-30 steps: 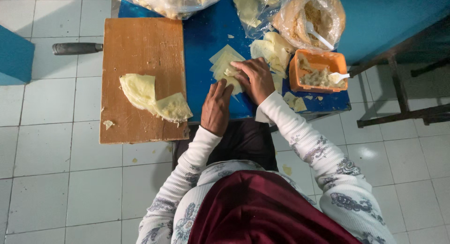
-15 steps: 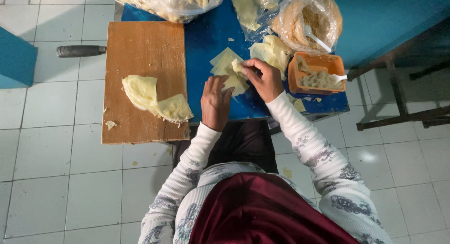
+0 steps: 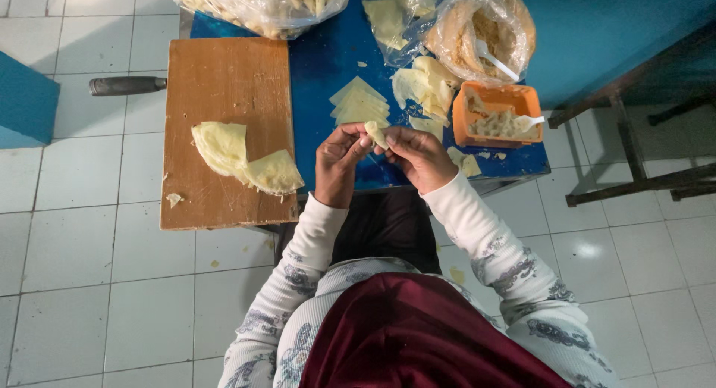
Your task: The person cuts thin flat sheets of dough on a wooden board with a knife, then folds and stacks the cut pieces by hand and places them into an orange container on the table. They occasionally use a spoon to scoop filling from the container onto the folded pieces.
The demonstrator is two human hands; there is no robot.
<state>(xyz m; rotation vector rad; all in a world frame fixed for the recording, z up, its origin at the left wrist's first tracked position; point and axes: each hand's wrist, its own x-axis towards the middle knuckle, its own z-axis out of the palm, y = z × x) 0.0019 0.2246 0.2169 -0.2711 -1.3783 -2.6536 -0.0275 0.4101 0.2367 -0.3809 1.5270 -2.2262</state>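
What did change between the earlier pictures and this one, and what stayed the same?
Both hands came up off the blue table and toward the body. The left hand and right hand now pinch one small pale dough piece between them, above the table edge. The wrapper stack, wooden board and orange tub stayed put.

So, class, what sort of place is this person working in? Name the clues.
Probably a home or small food-making spot: a low blue table on a white tiled floor, a wooden cutting board with folded wrappers, and an orange tub of filling.
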